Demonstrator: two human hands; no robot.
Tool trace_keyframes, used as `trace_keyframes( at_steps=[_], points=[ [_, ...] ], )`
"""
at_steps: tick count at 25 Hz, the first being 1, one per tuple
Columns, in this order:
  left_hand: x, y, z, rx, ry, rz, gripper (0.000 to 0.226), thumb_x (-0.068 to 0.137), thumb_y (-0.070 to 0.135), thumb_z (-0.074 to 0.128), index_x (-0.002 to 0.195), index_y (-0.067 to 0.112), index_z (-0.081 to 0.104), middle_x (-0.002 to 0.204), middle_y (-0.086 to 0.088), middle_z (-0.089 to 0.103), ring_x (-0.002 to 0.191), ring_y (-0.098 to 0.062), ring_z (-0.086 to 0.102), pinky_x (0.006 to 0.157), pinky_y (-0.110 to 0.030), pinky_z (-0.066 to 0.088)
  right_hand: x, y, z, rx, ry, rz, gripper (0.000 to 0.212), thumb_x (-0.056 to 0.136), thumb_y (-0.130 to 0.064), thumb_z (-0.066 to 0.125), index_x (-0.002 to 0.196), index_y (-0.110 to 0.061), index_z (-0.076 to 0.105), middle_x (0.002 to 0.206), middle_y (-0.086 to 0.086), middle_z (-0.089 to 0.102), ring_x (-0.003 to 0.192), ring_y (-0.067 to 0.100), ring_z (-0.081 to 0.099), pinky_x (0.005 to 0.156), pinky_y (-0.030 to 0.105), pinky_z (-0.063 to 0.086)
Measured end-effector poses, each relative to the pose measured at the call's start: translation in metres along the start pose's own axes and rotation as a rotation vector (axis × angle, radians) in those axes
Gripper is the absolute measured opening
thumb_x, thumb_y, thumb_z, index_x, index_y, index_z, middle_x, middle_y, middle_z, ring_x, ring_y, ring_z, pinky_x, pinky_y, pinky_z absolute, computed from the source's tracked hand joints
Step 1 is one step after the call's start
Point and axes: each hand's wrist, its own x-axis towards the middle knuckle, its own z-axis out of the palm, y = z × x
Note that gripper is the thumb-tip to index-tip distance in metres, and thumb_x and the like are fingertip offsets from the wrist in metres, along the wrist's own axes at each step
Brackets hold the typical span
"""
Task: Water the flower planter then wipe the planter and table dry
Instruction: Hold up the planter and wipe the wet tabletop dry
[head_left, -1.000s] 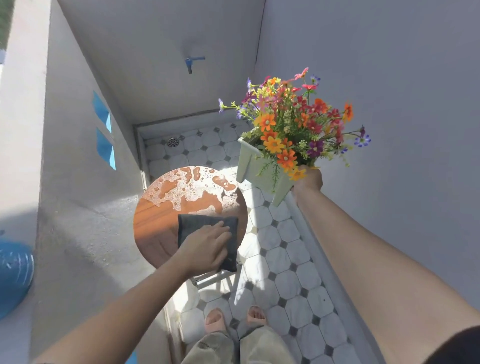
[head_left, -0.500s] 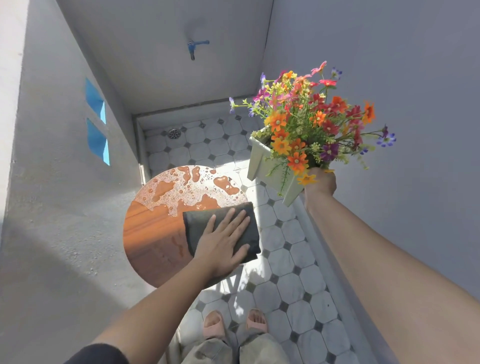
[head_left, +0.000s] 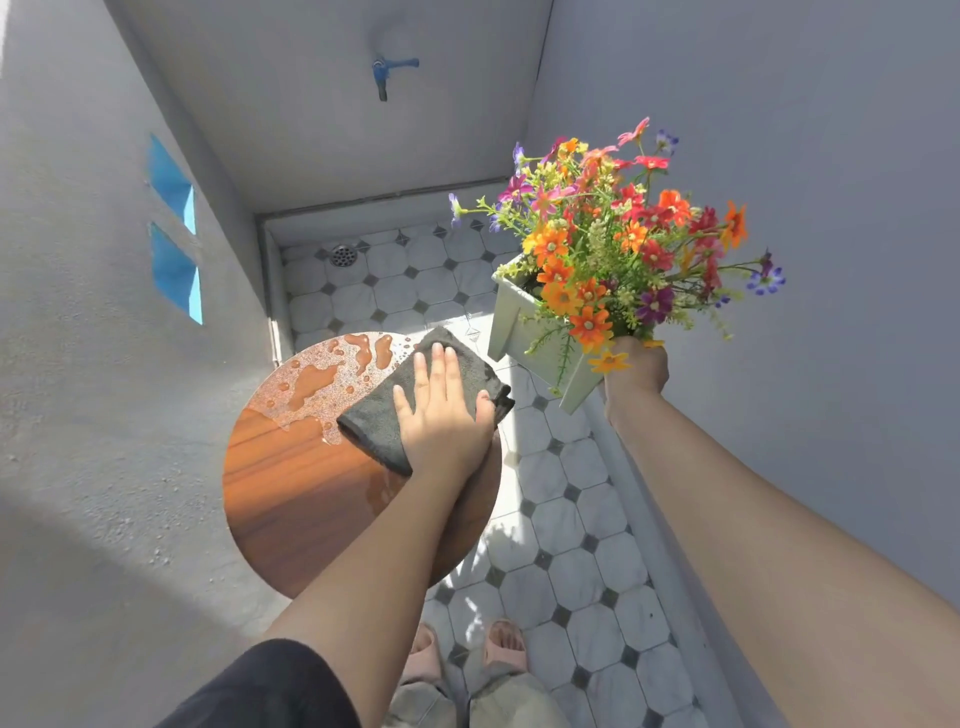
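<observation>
1. Floor: pale octagonal tiles with dark insets, running between grey walls.
2. Worktop: round and wood-grained, standing at the left of the floor beside the wall. The near half looks dry.
3. Planter: white rectangular box on short legs, crowded with orange, red and purple flowers. It is held aloft and tilted, to the right of the worktop and clear of it. Judged light enough for one hand but top-heavy, with smooth walls that are probably slick when wet. Best taken under the base or round a leg, never by the stems, which would bend.
4. Cloth: dark grey, folded and soft, on the worktop's far right part, with one corner over the rim. It is limp, so it wants a flat palm to drive it and would likely bunch if pushed by an edge.
5. Water: puddles and beads across the worktop's far half, so the wiping looks about half done.
6. Left hand: flat on the cloth, fingers straight and close together, pressing down.
7. Right hand: clamped on the planter's near lower corner and bearing all its weight. The fingers are hidden behind the box.
8. Tap: blue, on the far wall.
9. Drain: round, in the floor's far corner.
</observation>
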Motion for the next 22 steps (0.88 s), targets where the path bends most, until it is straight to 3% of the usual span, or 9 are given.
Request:
trace_keyframes(
  at_steps=[3,5,10,13,14,16,17,19,22],
  points=[
    [0.01,0.005,-0.002,-0.056,0.044,-0.153,0.065,0.086,0.04,0.036,0.141,0.006,0.042,0.148,-0.009,0.042,0.137,-0.027,0.038,0.105,-0.056,0.031,0.002,0.001,-0.002,0.0,-0.009,-0.006,0.024,0.086,-0.006,0.043,0.062,-0.012,0.041,0.068,0.003,0.045,0.08,0.027,0.048,0.071,0.034,0.04],
    [0.019,0.006,-0.005,-0.115,-0.016,-0.243,0.07,0.088,0.042,0.029,0.148,0.007,0.027,0.156,-0.008,0.026,0.144,-0.025,0.022,0.111,-0.055,0.019,0.002,0.001,-0.002,0.008,-0.022,-0.002,0.027,0.086,-0.006,0.043,0.061,-0.013,0.038,0.066,0.003,0.042,0.078,0.027,0.047,0.07,0.033,0.038],
    [0.015,0.002,-0.012,-0.142,0.021,-0.282,0.064,0.092,0.037,0.033,0.148,0.007,0.024,0.157,-0.01,0.021,0.145,-0.028,0.017,0.112,-0.055,0.014,0.0,0.0,-0.006,-0.034,-0.039,-0.003,0.005,0.087,-0.007,0.041,0.087,-0.005,0.046,0.071,0.005,0.047,0.061,0.023,0.045,0.056,0.032,0.037],
    [0.02,-0.023,-0.027,0.018,0.11,0.162,0.051,0.084,0.024,0.036,0.122,0.0,0.06,0.132,-0.019,0.058,0.125,-0.04,0.049,0.099,-0.059,0.038,0.001,0.002,-0.006,-0.064,-0.031,-0.01,0.007,0.086,-0.007,0.041,0.082,-0.004,0.046,0.076,0.009,0.05,0.056,0.021,0.04,0.053,0.031,0.034],
    [0.026,-0.036,-0.031,0.072,0.086,0.405,0.051,0.084,0.024,0.034,0.119,0.0,0.062,0.13,-0.018,0.06,0.124,-0.039,0.05,0.098,-0.058,0.04,0.001,0.003,-0.006,-0.071,-0.033,-0.008,0.011,0.086,-0.007,0.042,0.076,-0.005,0.045,0.071,0.007,0.048,0.054,0.02,0.038,0.052,0.03,0.032],
    [0.032,-0.057,-0.043,0.146,-0.12,0.711,0.061,0.09,0.037,0.025,0.139,0.008,0.044,0.15,-0.007,0.037,0.141,-0.027,0.029,0.112,-0.05,0.025,-0.001,0.006,-0.005,-0.086,-0.034,-0.008,0.018,0.086,-0.008,0.042,0.068,-0.007,0.043,0.065,0.004,0.044,0.052,0.018,0.036,0.051,0.029,0.031],
    [0.034,-0.063,-0.048,0.19,-0.24,0.725,0.066,0.09,0.046,0.017,0.148,0.015,0.027,0.156,0.0,0.02,0.145,-0.02,0.013,0.116,-0.045,0.012,0.0,0.007,-0.004,-0.088,-0.035,-0.007,0.017,0.086,-0.008,0.042,0.069,-0.007,0.044,0.065,0.004,0.044,0.051,0.018,0.036,0.05,0.029,0.031],
    [0.037,-0.068,-0.044,0.23,-0.255,0.607,0.071,0.088,0.055,0.008,0.151,0.023,0.006,0.159,0.007,0.003,0.144,-0.01,-0.006,0.117,-0.041,-0.001,0.0,0.007,-0.004,-0.097,-0.027,-0.008,0.011,0.086,-0.007,0.041,0.077,-0.005,0.046,0.067,0.005,0.045,0.052,0.018,0.037,0.05,0.029,0.032],
    [0.035,-0.06,-0.038,0.115,-0.177,0.322,0.068,0.092,0.055,0.014,0.151,0.024,0.003,0.16,0.008,0.001,0.145,-0.009,-0.007,0.117,-0.041,-0.002,0.003,0.01,-0.005,-0.092,-0.015,0.0,0.008,0.086,-0.007,0.042,0.083,-0.004,0.048,0.071,0.007,0.048,0.052,0.018,0.037,0.055,0.032,0.036]
  ],
)
